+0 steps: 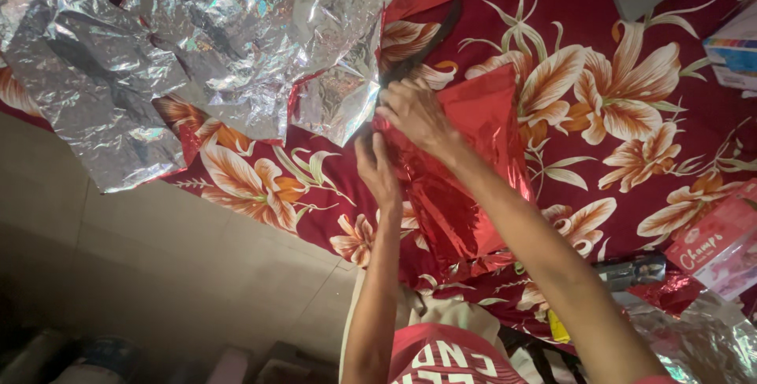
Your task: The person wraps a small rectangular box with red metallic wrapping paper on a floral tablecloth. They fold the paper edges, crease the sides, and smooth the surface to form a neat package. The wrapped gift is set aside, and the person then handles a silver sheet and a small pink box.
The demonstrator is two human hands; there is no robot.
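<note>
The red foil sheet (465, 187) lies on the flowered red cloth (631, 116), near the middle of the view, under both hands. Its long axis runs roughly from twelve o'clock down to six, leaning slightly, with the broad upper edge toward one o'clock and the crumpled narrow end pointing toward six, close to the person's body.

The right hand (414, 112) sits at the sheet's upper left corner, fingers curled and pinching the foil edge there. The left hand (377, 169) is just below it, at about seven o'clock from the right, its fingers pressed against the sheet's left margin; whether they pinch it or only push on it I cannot tell. A dark strip (430, 45) runs up from the right hand's fingers toward one o'clock.

Out at ten o'clock spreads a big crinkled silver foil sheet (197, 53), hanging over the cloth's edge. At four o'clock lies a pink box (714, 246), and more silver foil (694, 337) sits at five.
</note>
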